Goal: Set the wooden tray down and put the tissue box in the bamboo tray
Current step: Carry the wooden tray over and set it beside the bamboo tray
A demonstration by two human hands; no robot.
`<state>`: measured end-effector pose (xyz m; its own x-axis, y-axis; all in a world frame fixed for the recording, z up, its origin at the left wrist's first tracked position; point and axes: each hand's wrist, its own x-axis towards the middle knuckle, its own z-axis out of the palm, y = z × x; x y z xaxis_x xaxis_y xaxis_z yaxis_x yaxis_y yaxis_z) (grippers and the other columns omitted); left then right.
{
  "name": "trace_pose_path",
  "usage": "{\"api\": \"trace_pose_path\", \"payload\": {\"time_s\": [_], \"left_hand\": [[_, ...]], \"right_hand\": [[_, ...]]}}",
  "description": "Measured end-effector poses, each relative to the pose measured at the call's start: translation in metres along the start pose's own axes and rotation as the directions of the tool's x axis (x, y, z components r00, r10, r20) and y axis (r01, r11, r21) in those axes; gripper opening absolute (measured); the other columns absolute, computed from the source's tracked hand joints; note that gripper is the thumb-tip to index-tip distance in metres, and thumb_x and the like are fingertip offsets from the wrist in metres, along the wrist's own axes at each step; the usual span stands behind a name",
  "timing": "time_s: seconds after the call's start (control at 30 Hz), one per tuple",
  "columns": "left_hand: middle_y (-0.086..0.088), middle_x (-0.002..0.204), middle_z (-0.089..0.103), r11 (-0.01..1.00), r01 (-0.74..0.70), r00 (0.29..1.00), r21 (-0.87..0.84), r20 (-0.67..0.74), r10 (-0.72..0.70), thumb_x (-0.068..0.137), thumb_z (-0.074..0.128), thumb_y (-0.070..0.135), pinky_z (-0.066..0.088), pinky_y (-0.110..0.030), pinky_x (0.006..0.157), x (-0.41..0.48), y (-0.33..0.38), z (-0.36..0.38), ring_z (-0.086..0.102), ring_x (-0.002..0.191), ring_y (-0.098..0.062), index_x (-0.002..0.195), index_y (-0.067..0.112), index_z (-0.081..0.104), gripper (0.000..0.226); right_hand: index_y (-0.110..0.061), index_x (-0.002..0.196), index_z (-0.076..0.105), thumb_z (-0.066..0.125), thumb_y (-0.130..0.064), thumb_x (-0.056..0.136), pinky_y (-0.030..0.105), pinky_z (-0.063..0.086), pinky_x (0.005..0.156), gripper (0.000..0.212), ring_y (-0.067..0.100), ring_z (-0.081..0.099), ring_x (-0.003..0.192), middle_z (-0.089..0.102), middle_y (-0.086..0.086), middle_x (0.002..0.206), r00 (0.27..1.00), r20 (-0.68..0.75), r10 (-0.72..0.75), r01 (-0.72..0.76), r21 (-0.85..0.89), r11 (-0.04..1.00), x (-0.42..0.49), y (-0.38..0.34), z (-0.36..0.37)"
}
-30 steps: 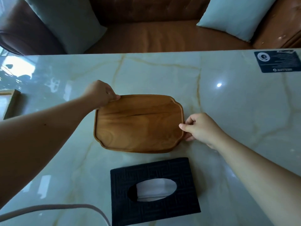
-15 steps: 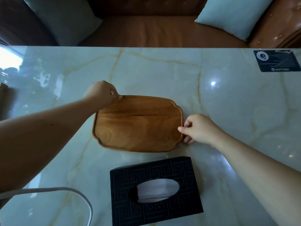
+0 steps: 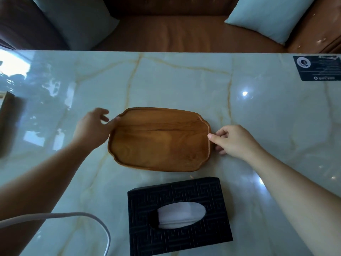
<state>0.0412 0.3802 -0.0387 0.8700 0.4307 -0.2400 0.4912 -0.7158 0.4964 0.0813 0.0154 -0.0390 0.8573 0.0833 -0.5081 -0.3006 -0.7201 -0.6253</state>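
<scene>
The brown wooden tray [image 3: 158, 143] lies flat on the marble table [image 3: 184, 80], in the middle of the view. My left hand [image 3: 92, 126] is at its far left corner with fingers spread; only the thumb tip touches the rim. My right hand [image 3: 234, 139] pinches the tray's right rim, thumb on top and fingers curled at the edge. The black patterned tissue box [image 3: 177, 191], with white tissue in its oval slot, stands just in front of the tray, untouched. A dark corner at the left edge is part of the bamboo tray [image 3: 7, 108], mostly out of view.
A white cable [image 3: 73, 215] loops over the table at the lower left. A dark printed card [image 3: 317, 68] lies at the far right. Beyond the table's far edge is a brown sofa [image 3: 184, 34] with two pale blue cushions.
The tray has settled flat on the table. My left hand has loosened from the far left corner and spread its fingers. The right hand stays at the right rim.
</scene>
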Motion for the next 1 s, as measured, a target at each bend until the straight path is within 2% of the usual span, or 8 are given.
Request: {"api": "trace_pose_path", "payload": {"time_s": [0.1,0.17,0.23,0.4,0.53,0.67,0.93,1.0], "left_hand": [[-0.005,0.093,0.070,0.987,0.116,0.993,-0.111,0.035,-0.113,0.081,0.066,0.051,0.057,-0.051,0.078,-0.016,-0.019,-0.005,0.070,0.072,-0.029,0.117,0.010,0.059,0.056],[-0.006,0.079,0.072,0.978,0.143,0.988,-0.154,0.089,-0.130,0.082,0.067,0.044,0.060,-0.051,0.071,-0.022,-0.024,-0.005,0.071,0.062,-0.026,0.101,0.004,0.067,0.044],[-0.008,0.071,0.073,0.981,0.121,0.987,-0.153,0.120,-0.104,0.085,0.066,0.037,0.061,-0.051,0.069,-0.028,-0.022,-0.003,0.071,0.058,-0.023,0.081,0.005,0.072,0.033],[-0.010,0.057,0.070,0.995,0.073,0.988,-0.072,0.145,-0.062,0.088,0.061,0.029,0.058,-0.044,0.072,-0.036,-0.011,0.003,0.069,0.056,-0.024,0.070,0.011,0.073,0.028],[-0.013,0.060,0.071,0.983,0.109,0.986,-0.149,0.144,-0.088,0.088,0.061,0.027,0.058,-0.046,0.073,-0.036,-0.011,0.003,0.069,0.059,-0.026,0.068,0.015,0.073,0.025],[-0.014,0.064,0.073,0.966,0.139,0.982,-0.219,0.155,-0.106,0.086,0.065,0.028,0.060,-0.049,0.072,-0.041,-0.010,0.001,0.070,0.058,-0.026,0.062,0.029,0.069,0.024],[-0.008,0.061,0.072,0.940,0.130,0.991,-0.314,0.021,-0.130,0.084,0.069,0.026,0.060,-0.049,0.072,-0.071,0.000,-0.029,0.069,0.052,-0.027,0.057,0.036,0.067,0.029],[-0.009,0.060,0.071,0.934,0.136,0.986,-0.330,-0.047,-0.160,0.083,0.069,0.025,0.060,-0.048,0.071,-0.084,-0.003,-0.045,0.069,0.052,-0.026,0.057,0.034,0.068,0.028]], "right_hand": [[-0.008,0.082,0.068,0.071,-0.038,0.083,0.049,0.062,0.074,0.030,0.026,0.075,0.070,0.075,0.014,0.078,0.999,0.004,0.032,-0.032,0.089,0.996,0.002,0.002,0.004],[-0.008,0.077,0.070,0.071,-0.041,0.082,0.051,0.061,0.074,0.033,0.028,0.074,0.068,0.074,0.016,0.077,1.000,0.005,0.026,-0.027,0.064,0.998,0.002,0.002,0.009],[-0.006,0.073,0.070,0.070,-0.041,0.082,0.052,0.060,0.073,0.036,0.032,0.073,0.066,0.073,0.018,0.073,1.000,-0.012,-0.001,0.001,-0.002,1.000,0.001,0.000,0.013],[-0.006,0.079,0.067,0.070,-0.035,0.085,0.049,0.058,0.075,0.030,0.034,0.070,0.070,0.072,0.017,0.076,0.997,-0.066,-0.028,0.022,-0.083,0.996,0.001,-0.003,0.019],[0.000,0.078,0.065,0.070,-0.028,0.085,0.039,0.051,0.070,0.029,0.037,0.064,0.072,0.069,0.022,0.079,0.991,-0.134,-0.017,0.009,-0.059,0.998,0.000,-0.003,0.025],[0.000,0.080,0.066,0.069,-0.022,0.086,0.035,0.046,0.071,0.023,0.032,0.061,0.078,0.066,0.015,0.079,0.983,-0.185,0.001,0.004,0.026,1.000,-0.008,-0.002,0.028],[-0.010,0.076,0.067,0.069,-0.025,0.086,0.044,0.056,0.079,0.018,0.033,0.067,0.083,0.068,0.007,0.076,0.975,-0.191,-0.112,0.138,0.125,0.983,-0.017,-0.014,0.009],[-0.015,0.070,0.068,0.069,-0.029,0.084,0.054,0.058,0.078,0.020,0.033,0.069,0.077,0.071,0.009,0.074,0.974,-0.159,-0.161,0.182,0.129,0.975,-0.019,-0.027,0.008]]}}
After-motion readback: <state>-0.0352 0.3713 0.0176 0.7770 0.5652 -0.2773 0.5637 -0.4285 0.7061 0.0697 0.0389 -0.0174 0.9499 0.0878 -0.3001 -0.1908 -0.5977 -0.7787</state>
